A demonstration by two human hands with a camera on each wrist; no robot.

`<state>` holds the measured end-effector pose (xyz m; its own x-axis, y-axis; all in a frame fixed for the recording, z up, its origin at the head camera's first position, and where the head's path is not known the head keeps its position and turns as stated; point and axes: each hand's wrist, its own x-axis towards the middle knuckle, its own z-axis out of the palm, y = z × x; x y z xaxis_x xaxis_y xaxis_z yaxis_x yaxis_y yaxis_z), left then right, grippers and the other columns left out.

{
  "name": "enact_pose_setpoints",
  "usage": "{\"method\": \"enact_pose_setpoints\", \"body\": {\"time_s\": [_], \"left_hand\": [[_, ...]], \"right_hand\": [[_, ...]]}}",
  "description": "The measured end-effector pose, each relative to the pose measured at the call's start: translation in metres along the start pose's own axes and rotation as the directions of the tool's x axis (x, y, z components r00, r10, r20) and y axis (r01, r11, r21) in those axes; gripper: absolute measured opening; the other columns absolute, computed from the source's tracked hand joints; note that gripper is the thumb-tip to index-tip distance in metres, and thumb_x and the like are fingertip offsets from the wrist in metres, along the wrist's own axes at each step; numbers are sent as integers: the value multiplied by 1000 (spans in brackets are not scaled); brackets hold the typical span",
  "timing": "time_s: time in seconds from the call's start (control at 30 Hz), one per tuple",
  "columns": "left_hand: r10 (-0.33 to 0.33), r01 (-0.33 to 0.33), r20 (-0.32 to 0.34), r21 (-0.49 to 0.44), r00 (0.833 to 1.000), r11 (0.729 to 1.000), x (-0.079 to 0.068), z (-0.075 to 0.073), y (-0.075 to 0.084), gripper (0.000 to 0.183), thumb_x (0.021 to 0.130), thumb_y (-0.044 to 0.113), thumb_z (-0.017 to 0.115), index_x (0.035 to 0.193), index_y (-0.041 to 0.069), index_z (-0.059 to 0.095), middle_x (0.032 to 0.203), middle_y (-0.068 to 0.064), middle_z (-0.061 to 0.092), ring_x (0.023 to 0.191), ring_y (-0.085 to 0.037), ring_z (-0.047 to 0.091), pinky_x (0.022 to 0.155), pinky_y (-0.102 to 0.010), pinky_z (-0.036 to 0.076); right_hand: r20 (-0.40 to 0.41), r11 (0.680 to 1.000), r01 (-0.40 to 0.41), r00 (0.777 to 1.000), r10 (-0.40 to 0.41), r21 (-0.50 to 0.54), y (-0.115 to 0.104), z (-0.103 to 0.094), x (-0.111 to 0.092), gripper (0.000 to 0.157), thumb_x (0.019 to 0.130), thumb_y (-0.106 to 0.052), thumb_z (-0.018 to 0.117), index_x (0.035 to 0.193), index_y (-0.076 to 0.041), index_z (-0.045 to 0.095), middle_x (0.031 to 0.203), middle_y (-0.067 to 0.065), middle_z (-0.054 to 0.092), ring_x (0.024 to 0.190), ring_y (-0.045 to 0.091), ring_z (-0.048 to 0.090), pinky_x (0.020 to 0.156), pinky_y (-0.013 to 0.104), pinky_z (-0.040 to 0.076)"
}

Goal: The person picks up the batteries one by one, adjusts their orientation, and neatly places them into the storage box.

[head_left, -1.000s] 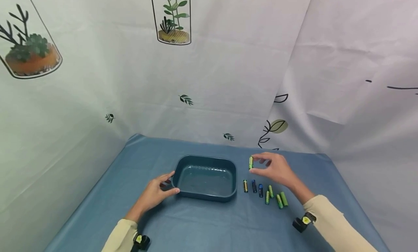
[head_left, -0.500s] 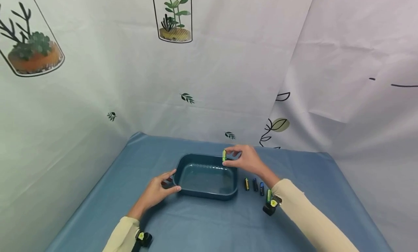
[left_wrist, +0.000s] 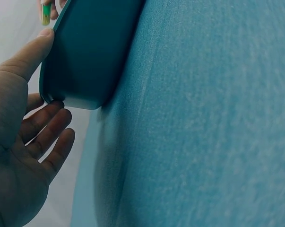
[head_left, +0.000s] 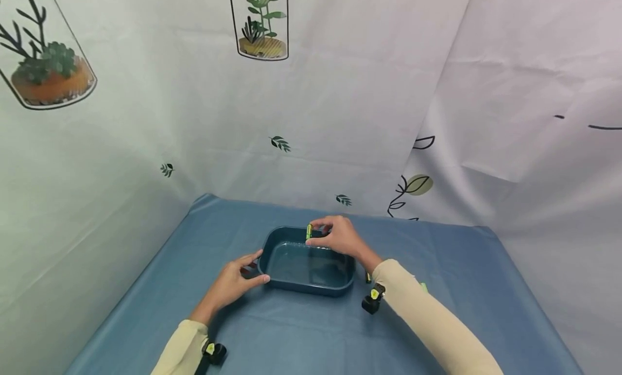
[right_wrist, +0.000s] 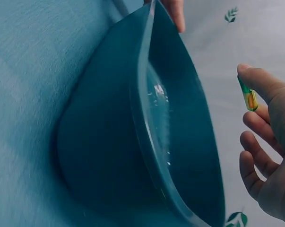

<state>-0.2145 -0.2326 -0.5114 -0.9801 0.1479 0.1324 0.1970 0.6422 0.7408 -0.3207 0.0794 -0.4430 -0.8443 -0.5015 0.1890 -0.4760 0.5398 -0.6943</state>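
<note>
A blue-green rectangular baking dish (head_left: 311,288) sits on the blue cloth, its inside showing no contents in the head view. My left hand (head_left: 234,285) holds its left end, thumb at the near corner and index finger at the far one. In the left wrist view the thumb lies at the rim, and the other fingers are at the end wall. My right hand (head_left: 340,237) pinches a green and yellow battery (head_left: 308,232) upright between thumb and index finger, over the far part of the dish. The right wrist view shows the battery (right_wrist: 248,94) above the rim, other fingers loosely curled.
Right of the dish, a battery (head_left: 368,278) shows beside the right wrist. A green one (head_left: 424,286) peeks out behind the sleeve, which hides the others. White printed fabric (head_left: 340,121) hangs behind the cloth-covered table (head_left: 291,342).
My right hand has carried the battery leftward from beside the dish to over it, and the right forearm now covers most of the loose batteries. My left hand stays at the dish.
</note>
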Motion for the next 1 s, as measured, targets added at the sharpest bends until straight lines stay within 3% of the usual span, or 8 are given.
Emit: {"method": "enact_pose_setpoints", "body": {"time_s": [0.4,0.6,1.0], "left_hand": [[11,-11,-2,-21,1000,1000,2,-1,2,78,86,45,82,152,15,52,146,-16,57,113,-26,64,91,-47,54],[14,-14,-2,-24,1000,1000,3,1,2,78,87,46,81,152,15,52,146,-16,56,112,-26,64,90,-47,54],[6,-6,-9,-18,1000,1000,3,1,0,78,86,45,82,152,15,52,146,-16,57,113,-26,64,91,-47,54]], "right_hand": [[12,999,30,999,-31,25,-9,39,15,49,85,-38,85,127,-16,74,109,0,73,86,9,65,72,28,54],[-14,997,10,1000,-9,78,-12,55,20,47,85,-36,85,125,-13,75,109,1,72,84,10,64,70,26,54],[6,996,-21,1000,20,89,-19,81,26,47,84,-36,86,123,-12,75,109,4,74,78,6,65,68,25,55]]}}
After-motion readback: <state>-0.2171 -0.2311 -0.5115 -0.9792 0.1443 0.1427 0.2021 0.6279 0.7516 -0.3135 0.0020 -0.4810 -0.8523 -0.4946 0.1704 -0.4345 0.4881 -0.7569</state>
